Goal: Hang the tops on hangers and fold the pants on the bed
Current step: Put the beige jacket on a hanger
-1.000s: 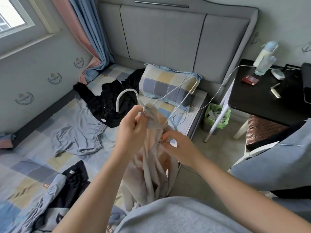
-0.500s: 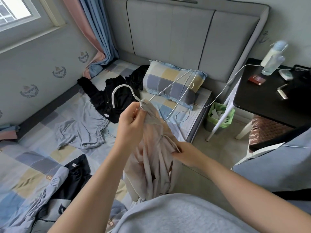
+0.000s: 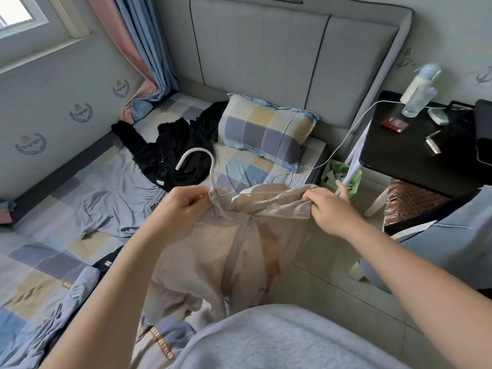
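Two hands (image 3: 183, 206) (image 3: 328, 210) grip one beige top (image 3: 239, 251) on one hanger (image 3: 198, 162).

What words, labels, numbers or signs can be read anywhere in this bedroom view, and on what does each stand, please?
None can be read with certainty.
Orange lettering printed on the bed sheet: blurred, unreadable.
Crest emblems on the wall: any text is too small.
Red box on the black table: marking too small.
White label on the black garment: too small.

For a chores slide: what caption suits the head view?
Left hand and right hand grip a beige zip-up top threaded on a white wire hanger beside a checked bed.
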The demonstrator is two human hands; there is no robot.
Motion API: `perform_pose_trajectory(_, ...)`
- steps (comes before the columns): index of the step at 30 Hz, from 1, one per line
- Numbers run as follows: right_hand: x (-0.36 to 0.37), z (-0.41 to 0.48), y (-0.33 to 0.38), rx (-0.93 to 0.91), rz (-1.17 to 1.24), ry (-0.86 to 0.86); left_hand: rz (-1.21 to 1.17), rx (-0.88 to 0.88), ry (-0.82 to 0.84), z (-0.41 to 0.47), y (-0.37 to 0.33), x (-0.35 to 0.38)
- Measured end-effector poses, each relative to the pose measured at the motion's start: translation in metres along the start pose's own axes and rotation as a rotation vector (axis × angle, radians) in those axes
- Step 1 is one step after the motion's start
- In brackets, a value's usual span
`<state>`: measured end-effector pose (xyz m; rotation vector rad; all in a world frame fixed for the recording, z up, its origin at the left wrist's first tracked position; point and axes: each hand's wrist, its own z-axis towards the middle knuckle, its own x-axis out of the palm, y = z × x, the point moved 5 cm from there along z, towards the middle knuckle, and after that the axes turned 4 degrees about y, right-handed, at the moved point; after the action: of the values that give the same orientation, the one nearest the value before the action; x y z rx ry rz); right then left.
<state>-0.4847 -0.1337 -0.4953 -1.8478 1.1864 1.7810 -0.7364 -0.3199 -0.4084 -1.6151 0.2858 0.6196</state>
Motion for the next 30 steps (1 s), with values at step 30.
perform_pose_trajectory(30, -0.07, -0.022, 0.1, -0.196, 0.402, 0.119, -0.601, -0.245, -0.523, -0.003, 0.016, 0.0)
